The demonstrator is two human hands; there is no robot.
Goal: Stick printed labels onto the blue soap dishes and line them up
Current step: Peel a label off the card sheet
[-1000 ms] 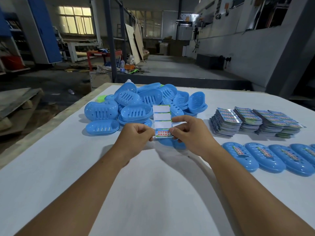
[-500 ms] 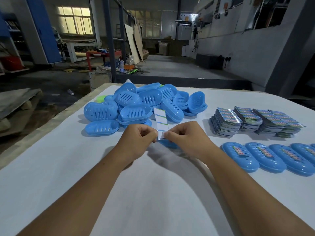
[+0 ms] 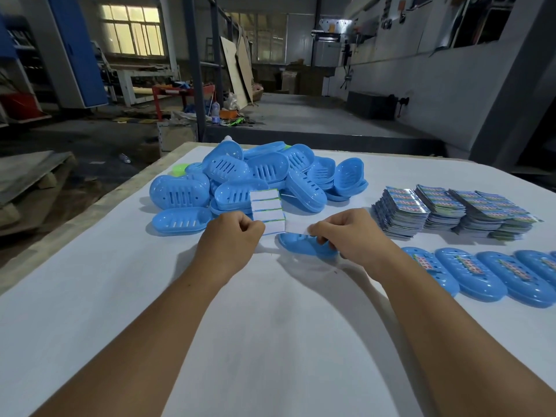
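My left hand (image 3: 231, 236) pinches the bottom of a strip of label backing (image 3: 266, 210) that stands up with its white side toward me. My right hand (image 3: 346, 233) holds one peeled label (image 3: 296, 226) by its right end, just above a single blue soap dish (image 3: 304, 245) lying face down on the white table. A heap of unlabelled blue soap dishes (image 3: 255, 176) lies behind the hands. At the right a row of labelled dishes (image 3: 487, 275) lies side by side, each with a colourful label on its back.
Several stacks of printed label sheets (image 3: 451, 210) stand at the right behind the labelled row. The white table (image 3: 270, 326) ends at its left edge (image 3: 90, 206) and far edge. Beyond it lies a workshop floor with shelving, posts and boards.
The strip turned edge-on, then back to face me. My right hand has pulled rightward away from the strip with one label peeled off; the dish under the hands is now more exposed.
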